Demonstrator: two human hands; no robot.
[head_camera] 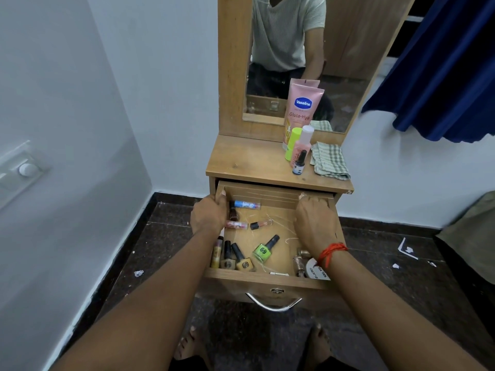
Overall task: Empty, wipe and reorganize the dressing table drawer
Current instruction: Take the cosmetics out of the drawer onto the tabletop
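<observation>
The wooden drawer [267, 281] of the dressing table stands pulled far out. Inside lie several nail polish bottles, among them a green one [263, 250] and a yellow one [245, 264], plus a blue-capped tube [246, 204], a pink tube [235, 224] and a round tin [317, 270]. My left hand [209, 215] grips the drawer's left wall near the back corner, thumb on the rim. My right hand [313, 223] reaches to the back right, fingers curled over the drawer's rear edge. It hides part of the right side.
On the table top [241, 162] stand a pink Vaseline tube [302, 108], a green stick [293, 143], a pink bottle [304, 145] and a small dropper bottle [299, 163], beside a folded checked cloth [330, 160]. White walls close in on the left. A blue curtain [442, 76] hangs at the right.
</observation>
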